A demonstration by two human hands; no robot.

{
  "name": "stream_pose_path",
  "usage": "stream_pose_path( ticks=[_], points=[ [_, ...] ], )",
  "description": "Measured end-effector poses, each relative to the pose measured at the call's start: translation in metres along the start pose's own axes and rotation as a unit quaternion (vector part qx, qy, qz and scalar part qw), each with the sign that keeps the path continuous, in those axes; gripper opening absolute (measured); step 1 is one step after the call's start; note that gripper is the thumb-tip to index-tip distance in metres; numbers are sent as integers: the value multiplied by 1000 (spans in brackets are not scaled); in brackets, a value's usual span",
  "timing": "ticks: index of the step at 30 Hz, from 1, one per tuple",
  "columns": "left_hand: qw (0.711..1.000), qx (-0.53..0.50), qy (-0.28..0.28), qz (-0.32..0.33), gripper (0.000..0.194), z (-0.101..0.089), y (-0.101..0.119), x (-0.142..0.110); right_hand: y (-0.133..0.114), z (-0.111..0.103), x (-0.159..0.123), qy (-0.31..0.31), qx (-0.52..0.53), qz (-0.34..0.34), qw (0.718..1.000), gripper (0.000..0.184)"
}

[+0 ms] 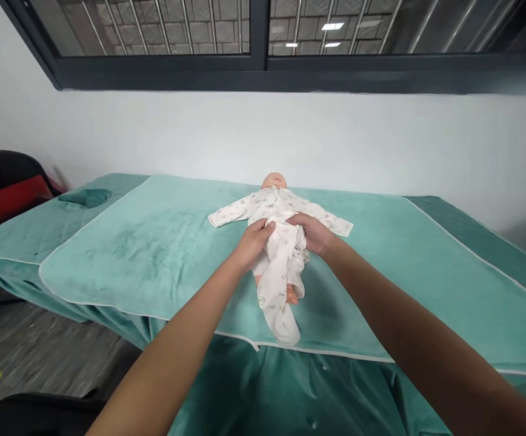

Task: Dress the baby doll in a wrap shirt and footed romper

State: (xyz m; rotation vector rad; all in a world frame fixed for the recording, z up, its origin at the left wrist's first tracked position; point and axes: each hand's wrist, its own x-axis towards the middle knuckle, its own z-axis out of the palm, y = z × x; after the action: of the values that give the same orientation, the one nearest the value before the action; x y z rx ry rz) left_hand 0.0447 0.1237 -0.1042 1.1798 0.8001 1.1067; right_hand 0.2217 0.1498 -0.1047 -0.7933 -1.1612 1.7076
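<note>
A baby doll (274, 180) lies on its back on the bed, head toward the wall. It wears a white printed top (267, 203) with both sleeves spread out to the sides. White printed baby pants (279, 290) lie over its lower body. My left hand (254, 241) pinches the waist of the pants on the left side, thumb on top. On the opposite side my right hand (312, 233) grips the same waist, its fingers partly hidden by cloth. One bare doll foot (292, 295) shows at a pant leg's opening. The other pant leg hangs flat toward the bed's front edge.
The bed is covered with a light green plush sheet (122, 242) with white piping. A face hole (85, 197) is at its left end. A black and red chair (11, 188) stands at the left. Behind are a white wall and a dark window frame (258, 72).
</note>
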Motion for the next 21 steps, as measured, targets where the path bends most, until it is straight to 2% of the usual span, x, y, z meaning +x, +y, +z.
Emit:
stream_pose_path(
  ticks=[3, 6, 8, 10, 12, 14, 16, 18, 21],
  points=[
    [998, -52, 32, 12, 33, 0, 1, 8, -1, 1, -4, -64, -80, 49, 994, 39],
    [998, -55, 44, 1, 34, -3, -4, 11, -7, 2, -10, -135, -213, 114, 961, 45],
    [998, -52, 39, -9, 36, -5, -8, 9, -9, 3, -12, -156, -258, 131, 945, 46],
    [999, -36, 38, -8, 38, -7, -9, 4, -7, 3, -11, -151, -222, 116, 956, 47],
    [999, 26, 31, 0, 40, -8, -7, -1, -1, 2, -8, -119, -144, 79, 979, 48],
    [995, 103, -12, 12, 40, -8, -3, -5, 6, 0, -5, -77, -84, 47, 992, 48],
    [989, 128, -69, 8, 44, -8, 1, -8, 13, -1, -4, -41, -66, 40, 996, 49],
    [994, 79, -79, -15, 46, -8, 2, -9, 16, -2, -5, -19, -75, 44, 996, 51],
    [998, -42, -18, -33, 45, -7, 0, -7, 13, -1, -11, -27, -135, 51, 989, 49]
  ],
)
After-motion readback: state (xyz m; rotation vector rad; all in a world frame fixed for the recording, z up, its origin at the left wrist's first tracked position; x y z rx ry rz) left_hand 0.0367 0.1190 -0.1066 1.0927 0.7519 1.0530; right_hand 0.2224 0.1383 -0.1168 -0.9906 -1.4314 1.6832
